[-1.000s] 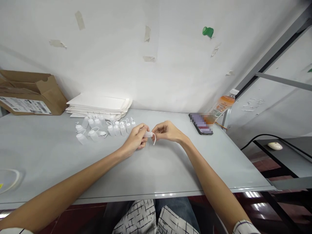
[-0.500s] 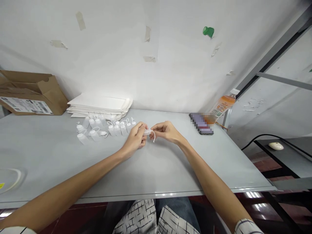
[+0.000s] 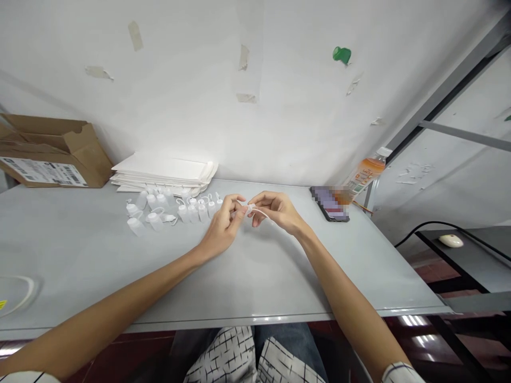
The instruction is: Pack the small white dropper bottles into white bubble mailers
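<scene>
My left hand [image 3: 223, 226] and my right hand [image 3: 277, 210] meet above the grey table, fingertips almost touching. Between them is a small white plastic piece [image 3: 250, 208] with a thin white strap [image 3: 261, 213], partly hidden by my fingers. My left finger and thumb pinch the piece, while my right fingers hold the strap. Just left of my left hand stand several small white plastic dropper bottles [image 3: 171, 210], some with looped straps, and a few lie on their sides.
Behind the bottles lies a stack of white paper sheets or envelopes [image 3: 163, 173]. An open cardboard box [image 3: 51, 154] stands at far left. A pixelated phone [image 3: 329, 203] and an orange-labelled plastic bottle [image 3: 363, 175] lie at right. The table's [image 3: 99, 260] edge drops off at right.
The strap, which hung as a loop below the piece, now stretches out to the right beside my right fingers. Both hands have shifted slightly, with the fingers more spread.
</scene>
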`<state>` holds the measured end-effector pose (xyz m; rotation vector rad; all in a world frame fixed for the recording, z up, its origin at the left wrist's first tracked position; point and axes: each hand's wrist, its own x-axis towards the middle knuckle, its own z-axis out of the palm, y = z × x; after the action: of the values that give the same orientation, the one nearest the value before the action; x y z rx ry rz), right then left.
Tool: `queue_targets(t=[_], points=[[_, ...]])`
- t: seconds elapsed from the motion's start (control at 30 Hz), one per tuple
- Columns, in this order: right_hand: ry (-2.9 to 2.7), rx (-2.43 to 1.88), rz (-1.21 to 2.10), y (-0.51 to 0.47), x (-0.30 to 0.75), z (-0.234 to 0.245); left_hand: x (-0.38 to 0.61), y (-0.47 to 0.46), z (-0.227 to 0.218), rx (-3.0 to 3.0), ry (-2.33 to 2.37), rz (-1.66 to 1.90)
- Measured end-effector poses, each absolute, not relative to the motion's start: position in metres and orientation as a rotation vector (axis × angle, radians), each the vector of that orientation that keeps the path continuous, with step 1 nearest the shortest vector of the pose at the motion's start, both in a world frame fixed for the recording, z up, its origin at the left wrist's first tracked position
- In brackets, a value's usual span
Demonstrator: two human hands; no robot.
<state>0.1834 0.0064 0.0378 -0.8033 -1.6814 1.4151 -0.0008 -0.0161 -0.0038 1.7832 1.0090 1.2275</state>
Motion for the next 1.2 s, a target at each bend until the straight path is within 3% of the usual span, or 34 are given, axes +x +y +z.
queue_targets(t=[0.8,1.03,1.2], points=[[-1.662,-0.808,1.309,0.012,0.184,0.03,-0.004,-0.003,-0.002,2.031,1.041,1.436],[-1.747,-0.874,1.196,0.005,0.19,0.047,-0.001,-0.014,0.01,1.692,0.952,1.169],[-1.799,-0.922,1.204,0.006,0.192,0.047,-0.001,-0.011,0.012,1.625,0.896,1.197]])
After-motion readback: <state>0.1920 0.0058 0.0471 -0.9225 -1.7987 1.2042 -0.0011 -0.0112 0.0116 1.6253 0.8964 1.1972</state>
